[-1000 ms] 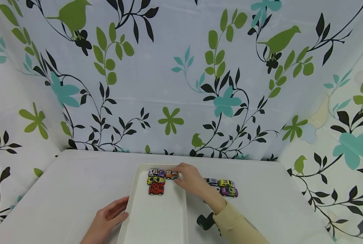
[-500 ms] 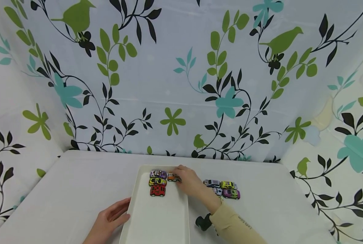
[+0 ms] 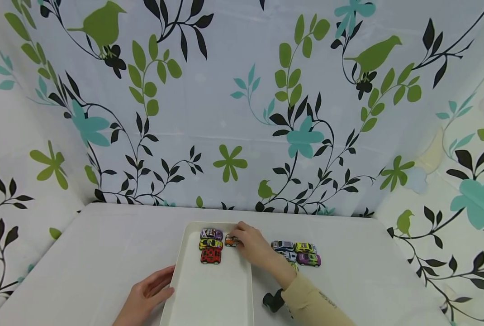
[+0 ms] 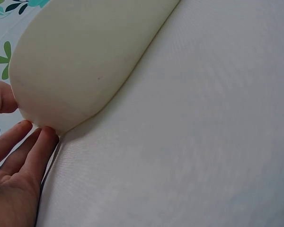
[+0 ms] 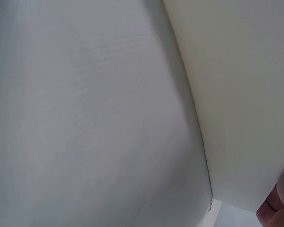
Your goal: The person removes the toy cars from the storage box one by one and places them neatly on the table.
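Observation:
A white rectangular tray (image 3: 209,294) lies on the table. At its far end stand a purple toy car (image 3: 211,234), a yellow one (image 3: 211,244) and a red one (image 3: 211,256) in a column. Beside them my right hand (image 3: 248,242) pinches a small orange car (image 3: 230,241) low over the tray floor. My left hand (image 3: 146,296) rests with straight fingers against the tray's near left edge; the left wrist view shows fingertips (image 4: 38,137) touching the tray wall (image 4: 80,61). In the right wrist view only the tray wall (image 5: 241,94) and table show.
Several more toy cars (image 3: 296,253) sit in a cluster on the white table (image 3: 103,253) to the right of the tray. A dark strap or device (image 3: 272,301) is at my right wrist. Floral curtains enclose the table at back and sides.
My right hand has drawn the orange car slightly nearer and lower on the tray, beside the yellow car. The left hand has stayed at the tray edge.

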The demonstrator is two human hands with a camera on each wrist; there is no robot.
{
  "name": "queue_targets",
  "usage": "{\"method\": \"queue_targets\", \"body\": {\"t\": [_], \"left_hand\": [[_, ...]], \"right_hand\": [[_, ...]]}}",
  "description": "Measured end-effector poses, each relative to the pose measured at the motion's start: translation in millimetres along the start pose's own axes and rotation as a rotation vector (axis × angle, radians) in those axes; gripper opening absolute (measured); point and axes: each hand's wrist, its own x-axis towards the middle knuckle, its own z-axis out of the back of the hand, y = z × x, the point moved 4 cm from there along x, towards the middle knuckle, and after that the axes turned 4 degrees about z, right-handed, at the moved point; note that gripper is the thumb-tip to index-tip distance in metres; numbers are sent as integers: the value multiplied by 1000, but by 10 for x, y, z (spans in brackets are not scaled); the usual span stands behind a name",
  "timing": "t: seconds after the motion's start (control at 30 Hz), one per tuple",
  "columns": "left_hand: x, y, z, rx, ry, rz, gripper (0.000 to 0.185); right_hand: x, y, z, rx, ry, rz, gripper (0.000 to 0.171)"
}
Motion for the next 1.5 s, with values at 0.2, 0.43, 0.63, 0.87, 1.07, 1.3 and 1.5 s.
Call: {"method": "queue_targets", "body": {"t": [0.2, 0.43, 0.63, 0.87, 1.07, 1.3, 1.5], "left_hand": [[0, 2, -12, 10, 30, -8, 62], [6, 8, -12, 3, 7, -5, 61], [-2, 0, -19, 3, 10, 1, 61], [0, 4, -18, 10, -6, 9, 61], [11, 9, -8, 14, -4, -9, 61], [16, 14, -3, 21, -3, -17, 60], [9, 8, -13, 18, -11, -8, 61]], "right_hand": [[-56, 1, 22, 5, -33, 28, 30], [-113, 40, 99, 31, -70, 43, 31], [-174, 75, 175, 34, -122, 67, 32], [-237, 86, 257, 60, -182, 77, 32], [-272, 63, 284, 50, -215, 90, 33], [-316, 46, 295, 62, -232, 96, 35], [-375, 32, 326, 77, -252, 70, 32]]}}
